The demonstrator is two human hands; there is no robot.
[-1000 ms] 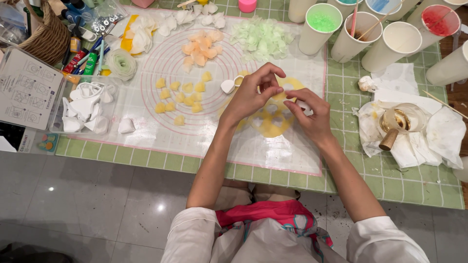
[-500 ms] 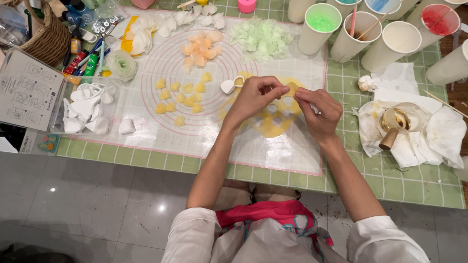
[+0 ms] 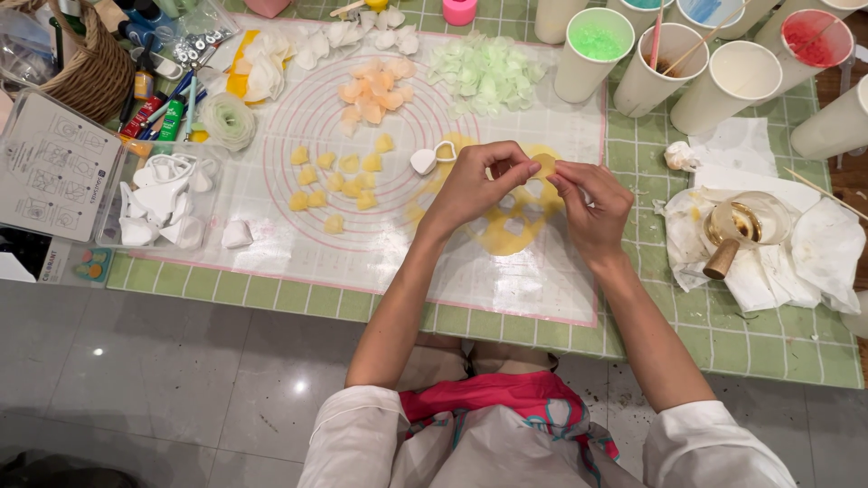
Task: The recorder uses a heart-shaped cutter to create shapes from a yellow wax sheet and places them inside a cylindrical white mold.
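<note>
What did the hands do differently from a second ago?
The left hand and right hand moved a little closer, fingertips now meeting over the yellow sheet, pinching a small yellow piece between them. The right hand swung up from the sheet's edge. The yellow cut-outs, cups and white cutter stayed put.

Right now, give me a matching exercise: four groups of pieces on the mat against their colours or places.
Things:
1. small heart pieces
2. petal pile
3. petal cluster
4. rolled sheet

Descriptions:
A. pale green, at the mat's far edge
B. orange, at the top of the mat's circles
C. yellow, under both hands, with heart-shaped holes
D. yellow, left of the hands

Pairs: 1-D, 2-A, 3-B, 4-C
</note>
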